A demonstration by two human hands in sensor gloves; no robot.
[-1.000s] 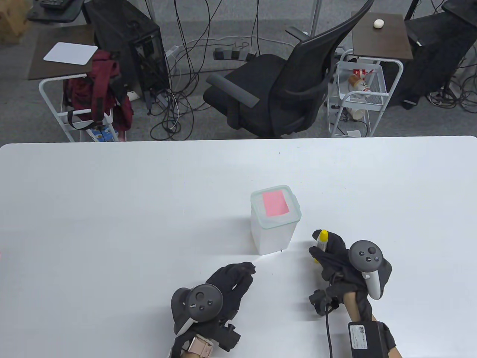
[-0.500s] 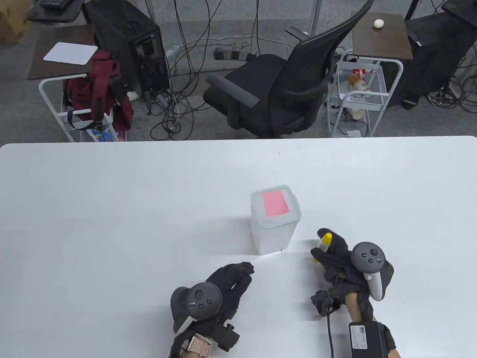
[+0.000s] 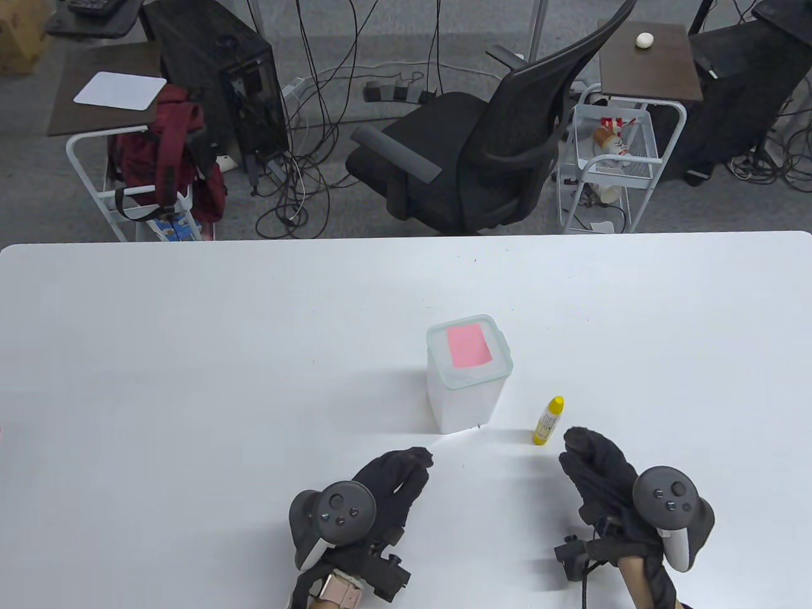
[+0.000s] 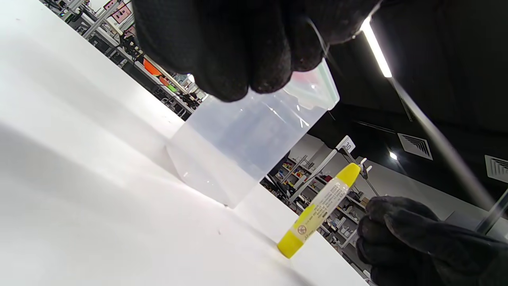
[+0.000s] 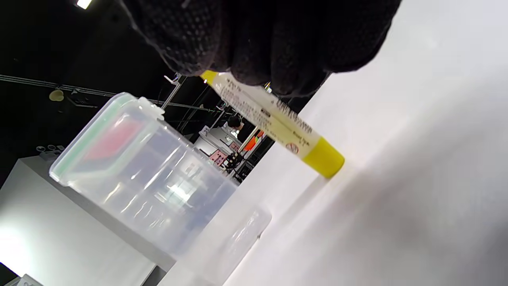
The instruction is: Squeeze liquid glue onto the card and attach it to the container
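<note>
A clear plastic container (image 3: 466, 396) with a green-rimmed lid stands at the table's middle, with a pink card (image 3: 469, 346) flat on its lid. A yellow glue bottle (image 3: 549, 420) stands upright on the table just right of it. My right hand (image 3: 574, 444) is just behind the bottle, apart from it and holding nothing. My left hand (image 3: 419, 458) rests on the table near the container's front corner, fingers loosely curled, empty. The left wrist view shows the container (image 4: 246, 147) and the bottle (image 4: 321, 208). The right wrist view shows the bottle (image 5: 278, 123) and the card (image 5: 109, 143).
The white table (image 3: 190, 380) stretches wide to the left and right of the container. Beyond its far edge stand an office chair (image 3: 469, 146), wire carts and a computer tower on the floor.
My right hand set the glue bottle upright on the table, let go of it and drew back toward the front right. The left hand, container and card have not moved.
</note>
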